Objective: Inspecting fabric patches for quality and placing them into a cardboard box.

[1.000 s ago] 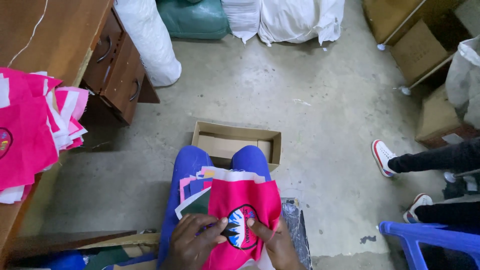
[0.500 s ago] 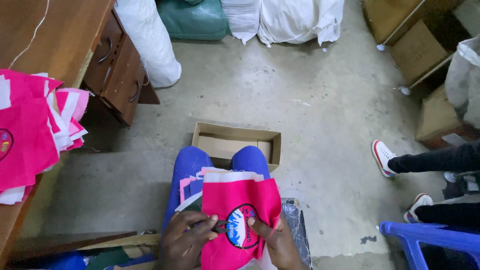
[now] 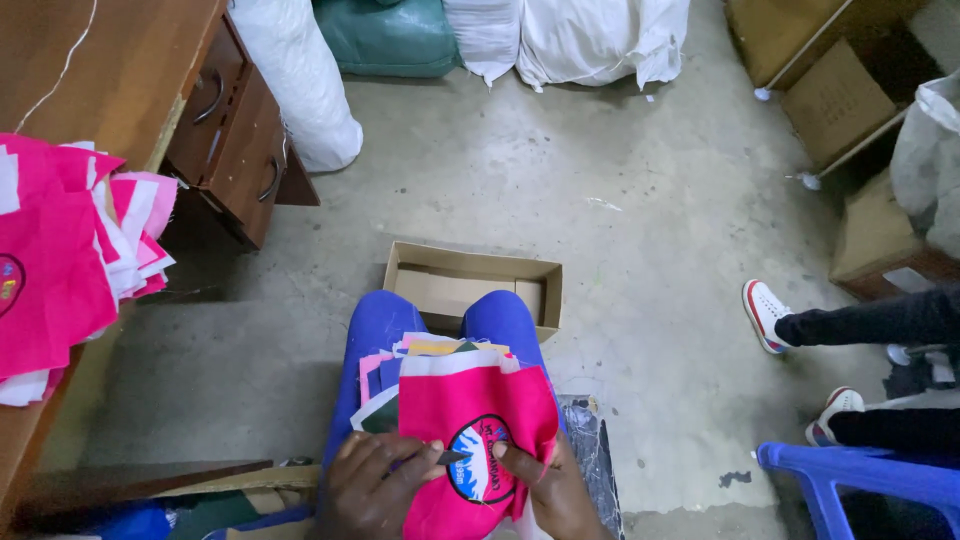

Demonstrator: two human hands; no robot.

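A bright pink fabric piece (image 3: pixel 470 405) with a round printed emblem (image 3: pixel 482 458) lies on my lap, on top of a small pile of other fabric pieces (image 3: pixel 400 365) in pink, white and dark colours. My left hand (image 3: pixel 375 485) holds a thin dark tool (image 3: pixel 445 457) with its tip at the emblem's left edge. My right hand (image 3: pixel 545 485) pinches the pink fabric at the emblem's right side. My legs in blue trousers (image 3: pixel 375 330) stretch toward the floor.
An open shallow cardboard box (image 3: pixel 470 285) sits on the concrete floor past my knees. A stack of pink fabric (image 3: pixel 60 260) rests on a wooden desk (image 3: pixel 100 80) at left. White sacks (image 3: pixel 590 35) at the back. Another person's legs and white shoes (image 3: pixel 765 312), a blue chair (image 3: pixel 860 475) at right.
The pink fabric has shifted slightly on my lap as both hands adjust it; the tool tip stays at the emblem. Nothing else moved.
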